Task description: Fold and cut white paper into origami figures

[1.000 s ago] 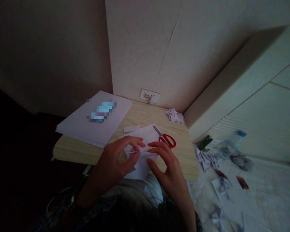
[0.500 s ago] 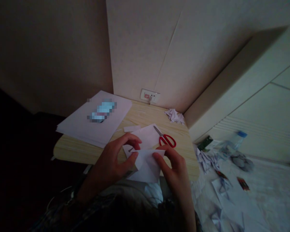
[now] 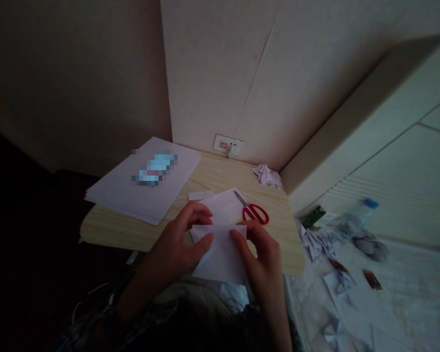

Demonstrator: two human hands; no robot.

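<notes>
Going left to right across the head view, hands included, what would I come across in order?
Paper stack, left hand, held sheet, right hand, bottle.

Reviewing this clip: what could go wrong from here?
The held paper is gripped near its upper edge by the left hand and right hand, so an uneven pull might skew or crease it.
The scissors lie just beyond the right hand, which might knock them if it moves outward.
</notes>
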